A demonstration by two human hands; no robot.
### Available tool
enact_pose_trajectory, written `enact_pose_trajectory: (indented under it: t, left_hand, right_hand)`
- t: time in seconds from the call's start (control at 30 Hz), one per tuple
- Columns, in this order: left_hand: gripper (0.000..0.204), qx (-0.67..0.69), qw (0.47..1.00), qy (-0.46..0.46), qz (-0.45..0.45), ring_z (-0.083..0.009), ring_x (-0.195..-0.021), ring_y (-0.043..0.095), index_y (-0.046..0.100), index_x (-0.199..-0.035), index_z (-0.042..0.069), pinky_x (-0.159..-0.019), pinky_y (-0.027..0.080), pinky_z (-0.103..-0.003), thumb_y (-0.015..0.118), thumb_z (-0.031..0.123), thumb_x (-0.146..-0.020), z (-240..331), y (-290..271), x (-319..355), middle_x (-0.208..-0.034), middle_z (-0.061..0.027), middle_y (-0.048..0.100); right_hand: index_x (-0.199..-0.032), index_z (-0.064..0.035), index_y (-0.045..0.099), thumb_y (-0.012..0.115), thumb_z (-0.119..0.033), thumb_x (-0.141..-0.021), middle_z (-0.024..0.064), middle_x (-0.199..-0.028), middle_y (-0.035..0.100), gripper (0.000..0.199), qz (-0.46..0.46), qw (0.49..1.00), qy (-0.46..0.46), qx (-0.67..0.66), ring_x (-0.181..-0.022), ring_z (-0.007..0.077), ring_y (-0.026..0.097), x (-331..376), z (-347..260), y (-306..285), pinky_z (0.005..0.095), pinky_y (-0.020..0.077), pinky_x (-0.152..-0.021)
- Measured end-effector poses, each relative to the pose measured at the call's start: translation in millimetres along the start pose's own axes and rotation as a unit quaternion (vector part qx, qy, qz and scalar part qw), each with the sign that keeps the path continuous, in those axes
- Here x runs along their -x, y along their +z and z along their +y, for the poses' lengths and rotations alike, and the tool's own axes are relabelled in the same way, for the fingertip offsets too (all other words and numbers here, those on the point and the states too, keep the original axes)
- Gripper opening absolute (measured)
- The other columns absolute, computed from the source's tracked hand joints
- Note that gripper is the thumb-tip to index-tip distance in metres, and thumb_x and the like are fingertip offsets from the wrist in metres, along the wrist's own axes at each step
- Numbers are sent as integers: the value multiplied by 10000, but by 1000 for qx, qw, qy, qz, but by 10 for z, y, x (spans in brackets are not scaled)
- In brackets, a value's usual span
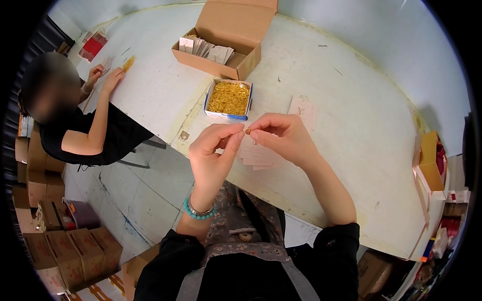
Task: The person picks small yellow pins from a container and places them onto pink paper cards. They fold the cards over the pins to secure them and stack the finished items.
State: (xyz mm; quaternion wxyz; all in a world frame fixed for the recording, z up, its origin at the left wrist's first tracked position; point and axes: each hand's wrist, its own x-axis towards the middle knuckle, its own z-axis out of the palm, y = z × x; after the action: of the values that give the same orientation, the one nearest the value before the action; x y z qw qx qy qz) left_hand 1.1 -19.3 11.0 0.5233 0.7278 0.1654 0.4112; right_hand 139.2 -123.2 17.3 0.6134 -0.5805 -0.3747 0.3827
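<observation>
1. Above the tabletop [351, 150], near its front edge: one small gold-coloured piece [248, 131], between the fingertips of both hands; too small here to tell its exact form, perhaps bent wire.
2. Left hand [213, 145]: thumb and forefinger pinched on the piece's left side; turquoise bead bracelet [202, 215] at the wrist.
3. Right hand [288, 138]: thumb and forefinger pinched on its right side, the tips of the two hands nearly meeting.
4. Handling, as judged: very light; stiff but springy if metal; smooth, easily dropped; liable to bend if forced.
5. Hold, as judged: at opposite ends, by the fingertips, with light pressure.
6. Beneath the hands: pale pink cards [257, 161], thin, overlapping, partly hidden.
7. Beyond the hands: blue-and-white box [226, 116], filled with a tangled heap of gold-coloured wire-like pieces [228, 98].
</observation>
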Motion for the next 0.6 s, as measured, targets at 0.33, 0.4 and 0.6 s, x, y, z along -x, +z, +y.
enact_pose_trajectory:
  t: [0.33, 0.4, 0.6]
  left_hand:
    - [207, -181, 974, 137, -6, -84, -578, 567, 671, -875, 8, -507, 459, -189, 702, -81, -691, 73, 13, 0, -782, -63, 640]
    - [198, -187, 972, 142, -9, -85, -565, 566, 669, -861, 6, -499, 462, -193, 695, -87, -687, 89, 4, -1, -770, -63, 639]
    - [164, -174, 974, 146, -7, -127, -588, 615, 663, -824, 8, -503, 511, -220, 712, -59, -683, 34, 3, 2, -747, -69, 636]
  right_hand:
    - [-813, -8, 660, 666, -136, -833, -3, -711, 586, 129, 43, 990, -85, 109, -651, 59, 460, 79, -41, 52, 234, 378, -581]
    - [-809, -14, 659, 666, -132, -831, 5, -704, 577, 121, 42, 987, -98, 123, -650, 69, 459, 80, -45, 55, 240, 376, -581]
    - [-804, -8, 661, 672, -129, -813, 31, -686, 581, 122, 26, 992, -84, 89, -609, 87, 470, 66, -15, 50, 246, 393, -554]
